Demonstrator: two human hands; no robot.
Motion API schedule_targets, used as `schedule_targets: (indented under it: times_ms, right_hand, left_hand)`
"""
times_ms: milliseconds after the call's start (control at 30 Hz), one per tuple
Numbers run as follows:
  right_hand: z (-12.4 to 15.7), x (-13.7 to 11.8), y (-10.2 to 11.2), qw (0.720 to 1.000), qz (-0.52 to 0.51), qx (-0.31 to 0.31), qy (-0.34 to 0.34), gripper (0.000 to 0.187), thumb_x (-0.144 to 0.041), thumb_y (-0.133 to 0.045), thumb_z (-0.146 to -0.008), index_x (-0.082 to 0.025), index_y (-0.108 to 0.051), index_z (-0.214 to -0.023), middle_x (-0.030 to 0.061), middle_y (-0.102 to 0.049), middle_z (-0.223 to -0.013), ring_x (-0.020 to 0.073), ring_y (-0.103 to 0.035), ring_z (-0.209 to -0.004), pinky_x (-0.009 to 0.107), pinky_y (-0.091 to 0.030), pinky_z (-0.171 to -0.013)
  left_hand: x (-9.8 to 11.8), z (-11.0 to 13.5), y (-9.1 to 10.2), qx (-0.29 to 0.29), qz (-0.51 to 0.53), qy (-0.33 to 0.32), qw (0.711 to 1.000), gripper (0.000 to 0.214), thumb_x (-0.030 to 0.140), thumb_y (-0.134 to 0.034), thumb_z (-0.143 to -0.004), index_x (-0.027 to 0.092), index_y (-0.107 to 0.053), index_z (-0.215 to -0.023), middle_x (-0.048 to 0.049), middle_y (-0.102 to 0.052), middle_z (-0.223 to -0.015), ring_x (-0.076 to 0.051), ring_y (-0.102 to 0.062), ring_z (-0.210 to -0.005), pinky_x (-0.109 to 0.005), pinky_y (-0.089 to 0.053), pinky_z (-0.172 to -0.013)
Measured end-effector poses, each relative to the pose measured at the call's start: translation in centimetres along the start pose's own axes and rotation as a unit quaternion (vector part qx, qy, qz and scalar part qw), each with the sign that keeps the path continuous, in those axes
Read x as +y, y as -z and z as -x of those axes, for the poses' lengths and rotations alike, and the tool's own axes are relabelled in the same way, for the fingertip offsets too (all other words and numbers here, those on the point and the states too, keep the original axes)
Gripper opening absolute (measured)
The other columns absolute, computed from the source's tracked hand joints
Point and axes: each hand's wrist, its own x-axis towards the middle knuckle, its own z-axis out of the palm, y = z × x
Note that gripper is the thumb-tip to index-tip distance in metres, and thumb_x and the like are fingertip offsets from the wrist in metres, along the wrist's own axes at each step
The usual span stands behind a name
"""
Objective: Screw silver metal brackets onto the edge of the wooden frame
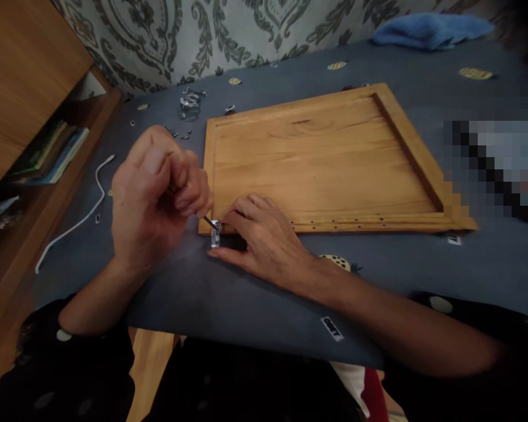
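My left hand (158, 187) is closed in a fist around a thin dark screwdriver (209, 223), its handle hidden in the palm. The shaft slants down to a small shiny metal hinge (215, 237) at the near left corner of a framed wooden panel (299, 158). My right hand (261, 237) steadies the hinge between its thumb and forefinger, while its other fingers rest on the panel. Small dark holes run along the panel's near edge.
Behind the panel lie several shiny metal hinges (190, 102) and small screws (186, 135). A white cable (77, 225) curves along the left side, beside a shelf with books (57, 155). A blue cloth (431, 30) sits at the back right, with a blurred-out object (506, 164) below it.
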Motion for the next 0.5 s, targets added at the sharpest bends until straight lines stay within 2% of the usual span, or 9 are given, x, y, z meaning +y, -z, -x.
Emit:
schedule_targets:
  times_ms: [67,200,367,500]
  right_hand:
    - [0.0,0.0,0.0,1.000,0.001,-0.001,-0.002,0.054,-0.064,-0.055,-0.095,-0.013,-0.072,-0.101,0.0114,-0.064,-0.098,0.0269,-0.051,-0.094,0.039,-0.038,-0.082]
    - [0.0,-0.1,0.1,1.000,0.011,-0.006,-0.004,0.051,-0.064,-0.065,-0.089,-0.014,-0.071,-0.099,0.0104,-0.064,-0.096,0.0267,-0.051,-0.093,0.039,-0.038,-0.081]
    - [-0.1,-0.1,0.2,1.000,0.012,-0.011,-0.002,0.050,-0.062,-0.067,-0.089,-0.014,-0.071,-0.101,0.0110,-0.064,-0.098,0.0268,-0.051,-0.094,0.039,-0.039,-0.083]
    - [-0.1,-0.2,0.3,1.000,0.014,-0.019,-0.009,0.051,-0.061,-0.067,-0.089,-0.012,-0.072,-0.103,0.0119,-0.065,-0.099,0.0275,-0.052,-0.094,0.040,-0.039,-0.083]
  left_hand:
    - [-0.1,0.1,-0.1,0.009,-0.008,0.000,1.000,0.040,0.038,-0.066,-0.094,0.021,-0.045,-0.064,0.0054,-0.026,-0.052,-0.010,-0.026,-0.040,-0.025,-0.031,-0.040]
    - [0.3,0.6,-0.3,0.004,-0.003,-0.017,1.000,0.039,0.039,-0.073,-0.092,0.020,-0.050,-0.066,0.0052,-0.029,-0.054,-0.009,-0.031,-0.043,-0.025,-0.033,-0.043]
    - [0.9,1.1,-0.6,0.033,-0.005,0.044,0.998,0.030,0.032,-0.073,-0.093,0.018,-0.058,-0.071,0.0043,-0.036,-0.059,-0.009,-0.039,-0.049,-0.026,-0.039,-0.051]
    - [0.1,0.9,-0.5,0.007,0.018,-0.005,1.000,0.034,0.040,-0.066,-0.097,0.018,-0.058,-0.072,0.0043,-0.040,-0.056,-0.009,-0.040,-0.045,-0.025,-0.034,-0.045]
